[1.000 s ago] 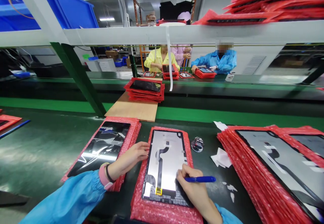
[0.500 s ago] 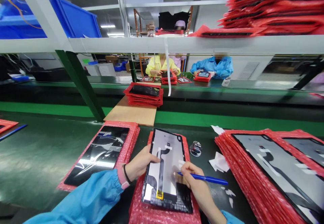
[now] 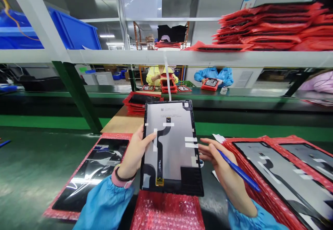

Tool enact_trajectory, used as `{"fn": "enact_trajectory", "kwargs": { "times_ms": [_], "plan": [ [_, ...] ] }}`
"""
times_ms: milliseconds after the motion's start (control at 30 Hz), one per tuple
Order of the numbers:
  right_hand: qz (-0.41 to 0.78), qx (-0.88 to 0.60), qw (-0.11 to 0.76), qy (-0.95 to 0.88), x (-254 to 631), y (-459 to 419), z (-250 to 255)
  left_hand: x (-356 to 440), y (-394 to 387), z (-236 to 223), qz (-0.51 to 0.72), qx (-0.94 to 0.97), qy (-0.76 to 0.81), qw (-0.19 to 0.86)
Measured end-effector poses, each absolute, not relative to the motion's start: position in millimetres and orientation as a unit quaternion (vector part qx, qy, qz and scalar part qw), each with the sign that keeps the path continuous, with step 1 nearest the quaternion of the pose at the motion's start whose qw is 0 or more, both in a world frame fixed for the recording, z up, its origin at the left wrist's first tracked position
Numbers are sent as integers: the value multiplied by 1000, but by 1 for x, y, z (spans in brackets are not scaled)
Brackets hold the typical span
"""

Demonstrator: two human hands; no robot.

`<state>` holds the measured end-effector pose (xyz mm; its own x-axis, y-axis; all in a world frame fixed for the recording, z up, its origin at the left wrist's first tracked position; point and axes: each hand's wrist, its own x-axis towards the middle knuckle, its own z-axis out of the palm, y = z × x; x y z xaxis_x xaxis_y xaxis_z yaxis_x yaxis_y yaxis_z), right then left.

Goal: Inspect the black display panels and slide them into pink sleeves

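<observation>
My left hand [image 3: 133, 153] is closed on the left edge of a tablet screen panel [image 3: 173, 153], its thumb lying across the grey back. The panel is tilted up, showing a black ribbon cable, white tape strips and a black frame. Beside the panel's right edge is my right hand [image 3: 225, 167], with a blue pen [image 3: 240, 172] held across it and its fingertips by the tape strips; whether they touch the panel I cannot tell. Below the panel lies red bubble wrap [image 3: 168, 211].
A glossy dark screen [image 3: 93, 174] lies on red bubble wrap at left. To the right are stacked panels [image 3: 279, 179] in red wrap. Another red stack [image 3: 132, 108] rests on a wooden board [image 3: 117, 121]. A green post [image 3: 78, 98] and shelf beam [image 3: 125, 57] stand ahead; co-workers sit beyond.
The panel has been lifted off the red wrap and tipped up towards me by my left hand. My right hand has moved right, off the panel's face, and the pen now slants down to the right.
</observation>
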<state>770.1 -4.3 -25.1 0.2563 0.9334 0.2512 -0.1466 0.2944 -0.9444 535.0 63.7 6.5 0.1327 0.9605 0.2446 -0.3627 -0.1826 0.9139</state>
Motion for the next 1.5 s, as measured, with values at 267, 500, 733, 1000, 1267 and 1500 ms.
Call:
{"fn": "enact_trajectory", "kwargs": {
  "times_ms": [267, 500, 733, 1000, 1267, 1500],
  "plan": [
    [461, -366, 663, -462, 747, -2, -7, 533, 63, 21, 599, 488, 252, 583],
    [293, -476, 606, -567, 743, 11, -6, 530, 62, 20, 596, 499, 284, 561],
    [265, -518, 602, -547, 741, 22, -10, 531, 71, 16, 591, 494, 292, 567],
    [436, -449, 660, -416, 745, 26, -11, 528, 81, 12, 577, 485, 276, 596],
    [398, -450, 635, -487, 749, 30, -11, 525, 78, 8, 595, 549, 340, 478],
    [457, -322, 696, -450, 736, 20, -6, 532, 73, 5, 584, 650, 382, 301]
  ]
}}
